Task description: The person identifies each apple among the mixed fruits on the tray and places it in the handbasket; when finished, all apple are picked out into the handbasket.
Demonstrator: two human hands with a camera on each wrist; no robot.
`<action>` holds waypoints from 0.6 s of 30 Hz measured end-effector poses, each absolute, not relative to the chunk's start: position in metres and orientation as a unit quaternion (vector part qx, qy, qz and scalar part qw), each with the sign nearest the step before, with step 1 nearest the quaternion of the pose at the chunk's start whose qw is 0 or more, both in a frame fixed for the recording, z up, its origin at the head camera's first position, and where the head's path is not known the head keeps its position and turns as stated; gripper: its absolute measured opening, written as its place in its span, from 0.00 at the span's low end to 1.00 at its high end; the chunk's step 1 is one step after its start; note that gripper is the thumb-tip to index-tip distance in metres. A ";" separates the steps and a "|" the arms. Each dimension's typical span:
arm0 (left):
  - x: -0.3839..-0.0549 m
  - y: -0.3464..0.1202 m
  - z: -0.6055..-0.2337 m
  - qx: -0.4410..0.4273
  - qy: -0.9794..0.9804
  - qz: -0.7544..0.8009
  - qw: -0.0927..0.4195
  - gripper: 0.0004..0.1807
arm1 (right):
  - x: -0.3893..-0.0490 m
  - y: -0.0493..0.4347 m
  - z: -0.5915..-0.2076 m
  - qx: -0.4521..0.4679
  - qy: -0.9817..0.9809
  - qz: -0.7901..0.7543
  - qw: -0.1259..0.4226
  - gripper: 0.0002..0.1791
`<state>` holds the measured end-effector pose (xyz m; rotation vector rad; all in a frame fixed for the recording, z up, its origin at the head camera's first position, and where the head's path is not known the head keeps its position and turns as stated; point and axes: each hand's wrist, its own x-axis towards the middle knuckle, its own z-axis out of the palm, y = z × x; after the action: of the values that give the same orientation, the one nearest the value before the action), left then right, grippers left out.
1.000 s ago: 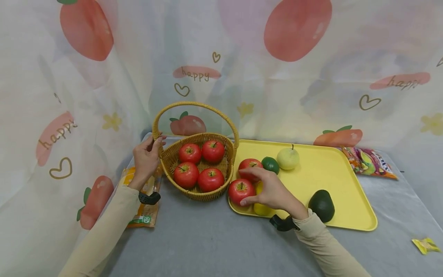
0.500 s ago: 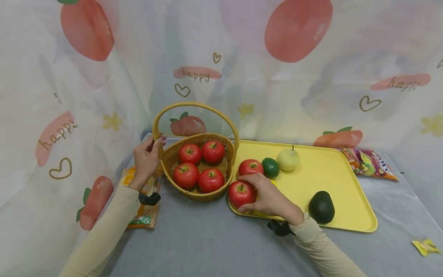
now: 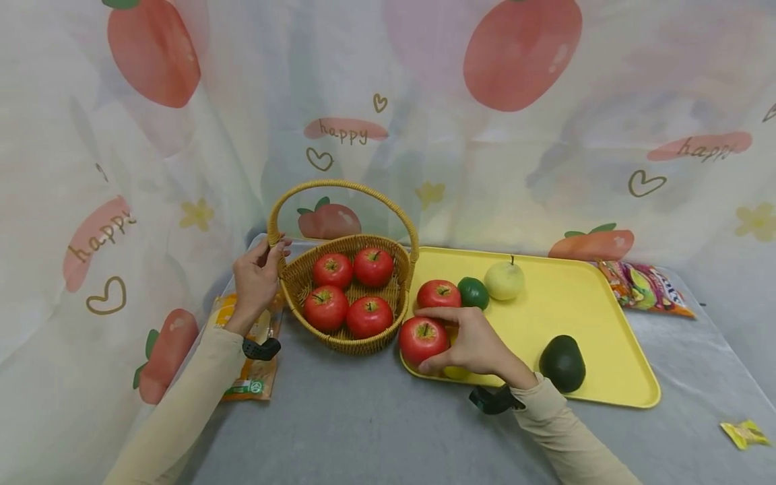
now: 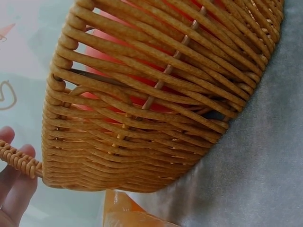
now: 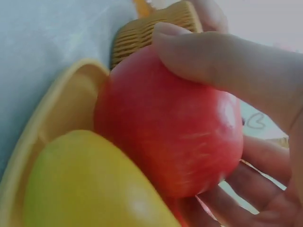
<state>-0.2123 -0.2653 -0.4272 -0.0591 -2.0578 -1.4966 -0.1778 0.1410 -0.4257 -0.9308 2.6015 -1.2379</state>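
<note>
My left hand [image 3: 257,276] pinches the foot of the handle of a wicker basket [image 3: 360,345]; in the left wrist view its fingers curl round the wrapped handle [image 4: 19,161]. Several red apples lie inside the basket. At the near left corner of the yellow tray [image 3: 545,296], my right hand [image 3: 475,340] holds a red apple [image 3: 423,341], thumb on the near side and fingers on the far side. The right wrist view shows this apple [image 5: 165,127] close up beside a yellow fruit [image 5: 90,184]. Another red apple [image 3: 439,294] sits just behind it on the tray.
The tray also bears a small green fruit [image 3: 473,293], a pale round pear [image 3: 504,280] and an avocado [image 3: 562,364]. A colourful snack bag [image 3: 645,289] lies at the back right, a small yellow packet [image 3: 744,434] at the right. An orange package [image 3: 257,377] lies beneath the left forearm.
My right hand has moved slightly down and its fingers have come round the near apple. The left hand and the basket have stayed in place.
</note>
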 end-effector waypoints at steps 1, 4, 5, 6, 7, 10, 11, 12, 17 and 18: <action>-0.212 -0.265 -0.427 -0.022 -0.774 -0.560 0.294 0.19 | -0.179 0.143 -0.424 -0.305 0.851 -0.424 0.063 0.43; -0.212 -0.266 -0.427 -0.022 -0.776 -0.557 0.294 0.18 | -0.179 0.147 -0.417 -0.295 0.823 -0.476 0.096 0.45; -0.212 -0.266 -0.427 -0.023 -0.777 -0.556 0.295 0.18 | -0.179 0.149 -0.415 -0.289 0.811 -0.496 0.112 0.45; -0.212 -0.266 -0.427 -0.023 -0.777 -0.555 0.295 0.18 | -0.179 0.150 -0.412 -0.285 0.802 -0.511 0.124 0.45; -0.212 -0.266 -0.427 -0.023 -0.778 -0.554 0.295 0.18 | -0.179 0.151 -0.409 -0.280 0.792 -0.525 0.137 0.44; -0.213 -0.266 -0.428 -0.024 -0.779 -0.553 0.295 0.18 | -0.179 0.153 -0.401 -0.280 0.769 -0.551 0.160 0.44; -0.213 -0.266 -0.428 -0.025 -0.779 -0.553 0.295 0.18 | -0.179 0.152 -0.398 -0.282 0.766 -0.554 0.162 0.44; -0.213 -0.266 -0.428 -0.026 -0.779 -0.553 0.296 0.18 | -0.179 0.152 -0.395 -0.286 0.765 -0.555 0.160 0.44; -0.213 -0.266 -0.428 -0.028 -0.781 -0.545 0.304 0.17 | -0.182 0.141 -0.381 -0.290 0.753 -0.570 0.153 0.44; -0.213 -0.265 -0.428 -0.028 -0.782 -0.542 0.306 0.17 | -0.183 0.138 -0.378 -0.285 0.749 -0.577 0.158 0.44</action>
<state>-0.2134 -0.2655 -0.4283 -0.0733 -2.0696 -1.4351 -0.1831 0.1376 -0.3783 -0.8151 2.1431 -1.6507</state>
